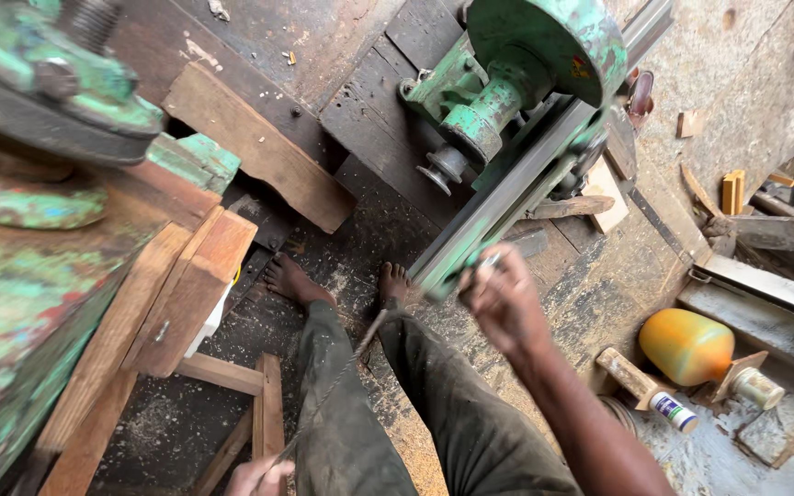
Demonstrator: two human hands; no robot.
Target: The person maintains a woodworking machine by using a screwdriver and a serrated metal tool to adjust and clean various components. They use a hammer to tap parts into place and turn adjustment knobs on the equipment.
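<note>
Here right hand (500, 296) raised, gripping cord (342, 377).

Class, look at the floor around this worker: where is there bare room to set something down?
Bare floor lies between the green machine and the orange vessel. A smaller patch sits beside the wooden stool. It is crowded around the small white-labelled bottle and the wood offcuts.

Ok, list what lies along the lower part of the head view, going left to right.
Wooden frame → left hand holding the thin rod → dark trousers → right hand at the rod's upper end → wooden mallet → orange rounded vessel → small pale jar.
</note>
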